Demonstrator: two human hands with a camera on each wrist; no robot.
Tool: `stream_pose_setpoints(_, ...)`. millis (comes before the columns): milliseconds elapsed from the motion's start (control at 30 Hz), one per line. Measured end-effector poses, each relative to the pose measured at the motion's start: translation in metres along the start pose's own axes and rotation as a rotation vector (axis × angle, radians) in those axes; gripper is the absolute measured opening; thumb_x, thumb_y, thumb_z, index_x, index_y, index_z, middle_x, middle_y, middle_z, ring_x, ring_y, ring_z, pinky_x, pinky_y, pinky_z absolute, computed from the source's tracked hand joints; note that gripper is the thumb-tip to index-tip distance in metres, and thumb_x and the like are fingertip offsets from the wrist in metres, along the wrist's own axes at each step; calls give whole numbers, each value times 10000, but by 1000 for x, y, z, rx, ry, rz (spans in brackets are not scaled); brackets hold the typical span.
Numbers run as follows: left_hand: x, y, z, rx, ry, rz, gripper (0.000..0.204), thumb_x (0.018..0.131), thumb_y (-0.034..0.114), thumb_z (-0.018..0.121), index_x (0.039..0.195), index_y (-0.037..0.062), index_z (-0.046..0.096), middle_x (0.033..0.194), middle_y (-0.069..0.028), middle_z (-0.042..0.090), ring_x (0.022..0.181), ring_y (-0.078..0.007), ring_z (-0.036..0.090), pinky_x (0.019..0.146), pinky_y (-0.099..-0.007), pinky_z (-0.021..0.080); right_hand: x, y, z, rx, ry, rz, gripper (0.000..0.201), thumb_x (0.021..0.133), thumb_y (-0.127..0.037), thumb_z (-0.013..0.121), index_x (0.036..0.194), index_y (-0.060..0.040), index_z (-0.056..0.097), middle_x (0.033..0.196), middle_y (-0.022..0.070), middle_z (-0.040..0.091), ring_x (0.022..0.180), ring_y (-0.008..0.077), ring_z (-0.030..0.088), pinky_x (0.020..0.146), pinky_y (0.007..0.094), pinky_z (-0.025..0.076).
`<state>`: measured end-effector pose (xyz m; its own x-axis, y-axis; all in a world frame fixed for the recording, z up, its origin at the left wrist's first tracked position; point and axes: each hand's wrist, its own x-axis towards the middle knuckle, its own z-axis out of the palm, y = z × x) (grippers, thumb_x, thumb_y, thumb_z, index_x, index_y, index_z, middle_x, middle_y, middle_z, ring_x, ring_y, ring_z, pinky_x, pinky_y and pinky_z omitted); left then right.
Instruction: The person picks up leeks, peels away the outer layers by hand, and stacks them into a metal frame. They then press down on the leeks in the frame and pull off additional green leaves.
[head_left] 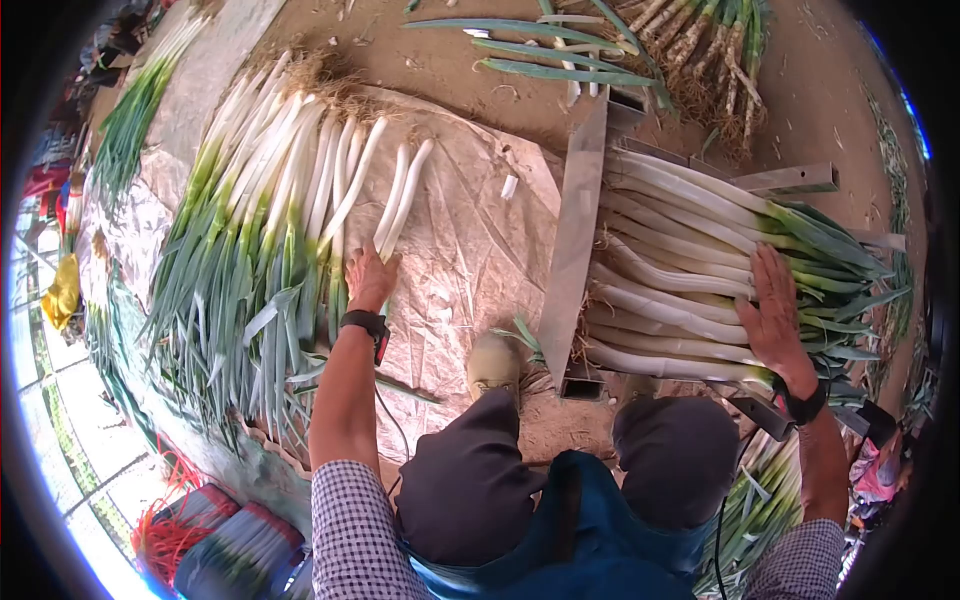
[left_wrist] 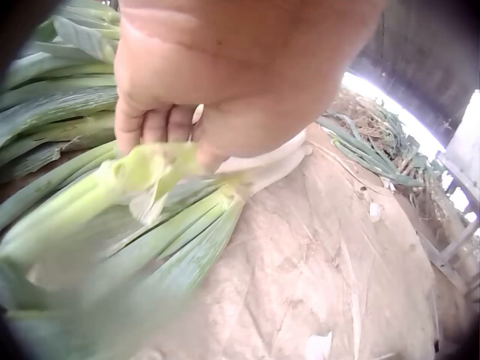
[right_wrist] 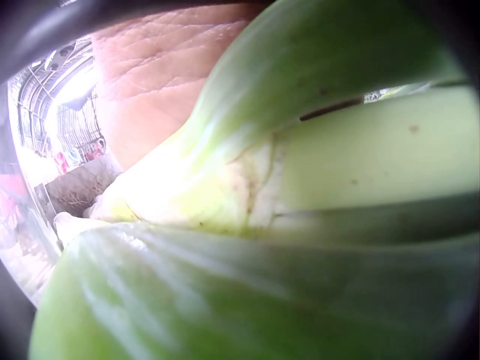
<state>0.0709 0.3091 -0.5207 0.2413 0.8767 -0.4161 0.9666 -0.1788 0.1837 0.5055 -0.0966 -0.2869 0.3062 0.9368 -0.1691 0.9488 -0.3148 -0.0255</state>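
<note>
Leeks (head_left: 255, 190) with white stems and green tops lie spread on the sheet at the left. At the pile's right edge, my left hand (head_left: 371, 277) grips a leek (left_wrist: 150, 180); the left wrist view shows its fingers curled round the stem where the leaves begin. Two leeks (head_left: 405, 190) lie just beyond that hand. On the right, a row of leeks (head_left: 680, 260) fills a metal frame, roots toward the frame's upright plate. My right hand (head_left: 775, 310) rests on this row with its fingers extended, near where white turns green. Leaves cover much of the right wrist view.
The metal plate (head_left: 578, 250) stands between the sheet (head_left: 470, 230) and the row. Untrimmed leeks (head_left: 700, 60) with roots lie at the far right, beside loose leaves (head_left: 560, 60). A shoe (head_left: 494, 365) stands at the sheet's near edge. Red ties (head_left: 165, 530) are at lower left.
</note>
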Motion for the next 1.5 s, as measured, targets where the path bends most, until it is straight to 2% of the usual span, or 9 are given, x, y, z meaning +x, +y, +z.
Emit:
stream_pose_setpoints(433,-10,-48,56,75,-32,154,969,725,282,739,1471,-152,298,1479,-344,403,1420,-424,366,1197,-428,286,-4,3,12,14,6,101,730,954,-402,559,1501,31,343,1570,239,312,1494,378,238,1232,500,159)
stream_pose_setpoints(533,-33,-82,64,-175,75,366,443,660,97,666,1054,-79,568,954,-288,622,916,-463,610,844,-507,488,-1,7,15,152,35,106,742,942,-417,566,1485,47,363,1571,239,315,1496,373,239,1236,490,155)
stream_pose_setpoints(733,-103,-107,49,-267,90,247,480,691,70,620,1135,-68,499,878,-254,550,798,-438,571,797,-465,491,-5,2,-4,291,-125,184,797,974,-505,409,1553,24,264,1649,240,128,1545,358,69,1260,450,47)
stream_pose_setpoints(1000,-186,-148,-96,76,256,444,907,843,449,751,1468,-63,339,1296,-251,564,1101,-375,603,882,-433,531,-20,-5,-73,473,359,168,306,859,-290,646,863,9,712,787,226,675,788,362,694,724,462,530)
stream_pose_setpoints(1033,-191,-141,-117,22,269,586,966,862,497,768,1509,-63,319,1348,-250,566,1139,-368,607,892,-429,536,-26,-12,-81,580,457,115,271,863,-255,641,862,7,709,788,221,674,774,348,685,713,448,524)
stream_pose_setpoints(1067,-197,-131,-141,-359,56,738,601,1083,461,225,1596,148,235,1695,-91,82,1554,-318,77,1191,-556,-122,-38,-30,-108,685,555,64,237,868,-221,637,860,6,707,789,216,672,759,334,676,702,435,518)
stream_pose_setpoints(1100,-204,-64,-177,97,105,141,838,941,185,612,1545,-101,104,1501,-224,463,1279,-368,532,1002,-430,488,-50,-47,-133,784,653,13,204,872,-186,632,858,4,704,791,211,671,745,321,667,690,422,511)
stream_pose_setpoints(1300,-233,75,-264,-240,625,695,535,816,41,591,1321,-74,458,998,-272,591,900,-422,603,856,-423,502,-64,-169,-168,892,665,-468,336,884,-209,672,692,12,509,636,188,524,614,309,567,598,429,443)
stream_pose_setpoints(1500,-364,238,-306,-155,474,1281,480,795,22,674,1251,70,533,883,-247,654,830,-477,636,671,-508,509,-67,-217,-194,2056,711,-226,226,926,-168,725,1043,-6,619,775,42,673,542,106,593,444,251,472)
